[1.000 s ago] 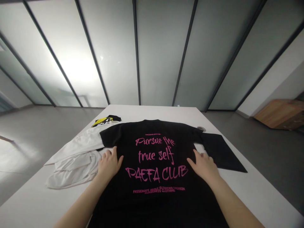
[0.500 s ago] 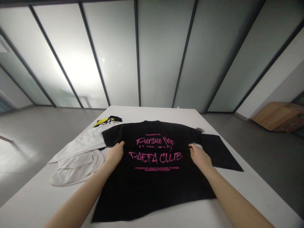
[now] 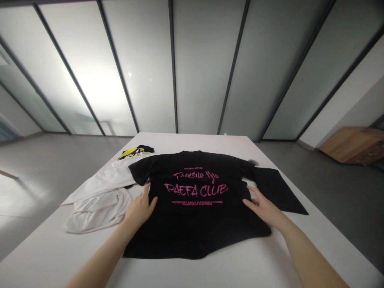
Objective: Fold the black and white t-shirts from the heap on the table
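A black T-shirt [image 3: 192, 228] with pink lettering lies spread on the white table, its collar at the far side. A fold runs across it near the lettering and hides part of the print. At the shirt's left edge is my left hand [image 3: 141, 206], thumb and fingers apart. My right hand [image 3: 264, 206] is at the opposite edge, its thumb over the cloth and its fingers spread from it. Neither hand pinches the fabric.
White garments [image 3: 99, 204] lie rumpled to the left, with a yellow and black piece [image 3: 132, 152] behind them. A folded black cloth [image 3: 277, 190] lies right of the shirt, near a small round object [image 3: 253, 162]. The white table [image 3: 222, 142] reaches towards frosted glass panels.
Both hands have let go of the shirt's sides, and their fingers have spread. The shirt's lower part has moved away from me and settled, its fold now covering more of the upper lettering.
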Demonstrator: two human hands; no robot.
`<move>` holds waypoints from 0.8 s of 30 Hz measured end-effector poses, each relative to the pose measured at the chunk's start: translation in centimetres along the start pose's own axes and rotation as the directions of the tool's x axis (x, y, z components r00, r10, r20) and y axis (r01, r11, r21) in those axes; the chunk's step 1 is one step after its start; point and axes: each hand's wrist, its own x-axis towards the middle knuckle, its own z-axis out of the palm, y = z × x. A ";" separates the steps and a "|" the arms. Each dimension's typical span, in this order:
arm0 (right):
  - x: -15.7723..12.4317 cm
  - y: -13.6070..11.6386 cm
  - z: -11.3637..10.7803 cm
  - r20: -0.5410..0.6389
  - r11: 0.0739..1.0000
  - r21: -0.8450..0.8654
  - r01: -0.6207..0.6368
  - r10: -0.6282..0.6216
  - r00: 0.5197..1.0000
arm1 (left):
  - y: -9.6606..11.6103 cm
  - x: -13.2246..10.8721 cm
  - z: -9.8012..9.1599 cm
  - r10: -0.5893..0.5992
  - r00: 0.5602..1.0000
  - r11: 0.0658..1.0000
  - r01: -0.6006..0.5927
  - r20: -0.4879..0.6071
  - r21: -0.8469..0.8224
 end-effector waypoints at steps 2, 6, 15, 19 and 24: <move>-1.8 1.0 -1.1 0.118 0.996 0.017 -0.086 0.083 0.990 | -0.2 -2.1 -0.5 -0.060 0.997 0.998 0.059 0.049 0.024; -3.0 1.8 -2.5 0.230 0.986 -0.027 -0.164 0.166 0.959 | -0.3 -4.4 -1.2 -0.076 0.992 0.997 0.074 0.101 0.025; -1.7 -0.8 -0.2 0.060 0.931 0.364 0.006 -0.030 0.998 | -0.2 -4.2 -0.4 0.008 0.997 1.000 -0.010 0.075 0.023; -1.3 -1.8 1.5 0.010 0.723 0.690 -0.045 0.053 0.999 | 0.0 -3.3 -0.9 -0.047 0.999 0.999 0.047 0.024 -0.002; -2.5 -1.8 0.0 0.146 0.693 0.701 -0.165 0.087 0.985 | -1.0 -4.6 -0.9 -0.060 0.997 0.998 0.062 0.053 -0.026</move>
